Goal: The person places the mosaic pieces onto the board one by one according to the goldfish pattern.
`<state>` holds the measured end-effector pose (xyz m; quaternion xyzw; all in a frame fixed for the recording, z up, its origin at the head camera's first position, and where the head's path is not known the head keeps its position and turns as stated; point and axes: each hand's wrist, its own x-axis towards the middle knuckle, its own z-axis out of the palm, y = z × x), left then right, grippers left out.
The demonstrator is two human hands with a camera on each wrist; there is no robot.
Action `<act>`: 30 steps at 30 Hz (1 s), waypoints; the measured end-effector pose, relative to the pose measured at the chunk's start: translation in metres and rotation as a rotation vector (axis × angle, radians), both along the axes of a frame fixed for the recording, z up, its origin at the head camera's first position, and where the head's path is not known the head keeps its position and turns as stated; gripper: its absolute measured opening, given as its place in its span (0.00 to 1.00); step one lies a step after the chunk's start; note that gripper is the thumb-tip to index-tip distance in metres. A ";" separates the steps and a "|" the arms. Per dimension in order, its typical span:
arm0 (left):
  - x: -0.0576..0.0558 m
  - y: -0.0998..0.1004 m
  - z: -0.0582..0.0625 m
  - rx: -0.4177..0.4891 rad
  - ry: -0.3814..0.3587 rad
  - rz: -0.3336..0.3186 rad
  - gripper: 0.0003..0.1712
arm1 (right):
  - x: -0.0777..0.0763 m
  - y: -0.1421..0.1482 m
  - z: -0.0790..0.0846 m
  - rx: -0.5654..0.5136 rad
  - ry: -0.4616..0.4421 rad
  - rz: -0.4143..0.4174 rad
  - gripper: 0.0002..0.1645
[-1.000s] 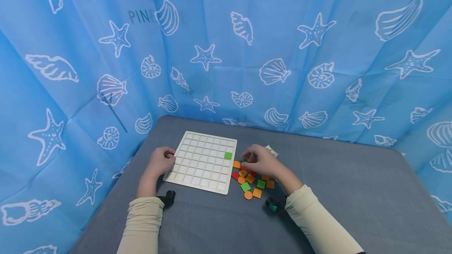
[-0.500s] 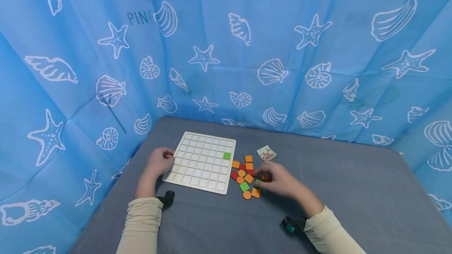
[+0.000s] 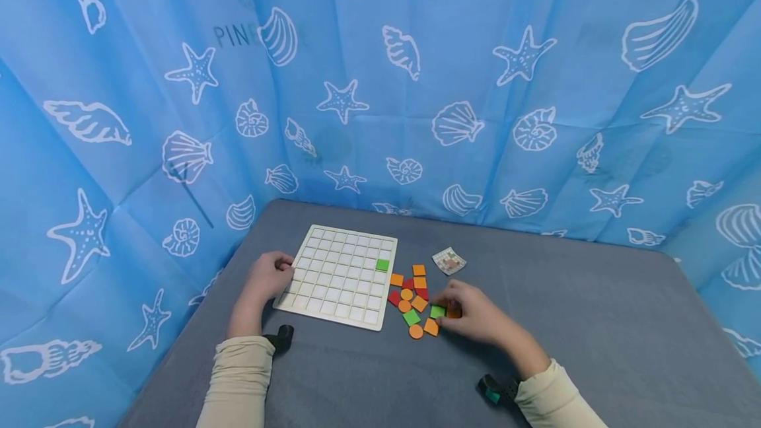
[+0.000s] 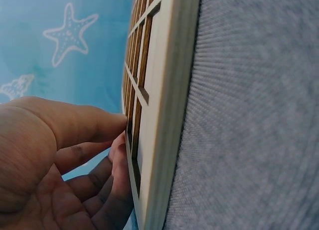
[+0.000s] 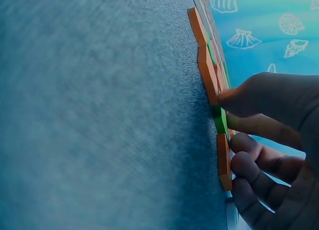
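Observation:
A pale square grid board [image 3: 333,277] lies on the table, with one green square tile [image 3: 382,265] in a cell near its right side. My left hand [image 3: 271,274] holds the board's left edge; in the left wrist view the thumb [image 4: 104,125] touches the rim, the other fingers curled beside it. My right hand [image 3: 472,309] is at the right of a loose pile of tiles, thumb and index finger pinching another green square tile [image 3: 437,311]. In the right wrist view that green tile [image 5: 220,121] stands between orange tiles, the remaining fingers curled near the lower one.
Several orange tiles [image 3: 419,303], round and square, lie right of the board with red tiles [image 3: 394,297] and a green tile [image 3: 411,317]. A small patterned card [image 3: 448,261] lies behind them. Grey cloth covers the table [image 3: 594,322]; a blue shell-print curtain [image 3: 380,84] hangs behind.
My right hand has moved from the far side of the pile toward the near right, uncovering the card and orange tiles, and closed in on a green tile. My left hand has stayed at the board.

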<state>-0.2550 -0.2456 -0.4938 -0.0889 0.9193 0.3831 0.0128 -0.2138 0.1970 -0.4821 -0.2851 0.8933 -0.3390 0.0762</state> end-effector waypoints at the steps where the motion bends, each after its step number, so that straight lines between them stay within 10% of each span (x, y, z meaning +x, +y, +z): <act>1: 0.000 0.000 0.000 0.000 0.001 -0.002 0.17 | 0.001 0.000 0.000 0.000 0.003 0.000 0.15; 30: 0.000 0.001 0.000 -0.036 0.019 -0.007 0.16 | 0.000 -0.001 -0.005 0.007 -0.024 -0.016 0.16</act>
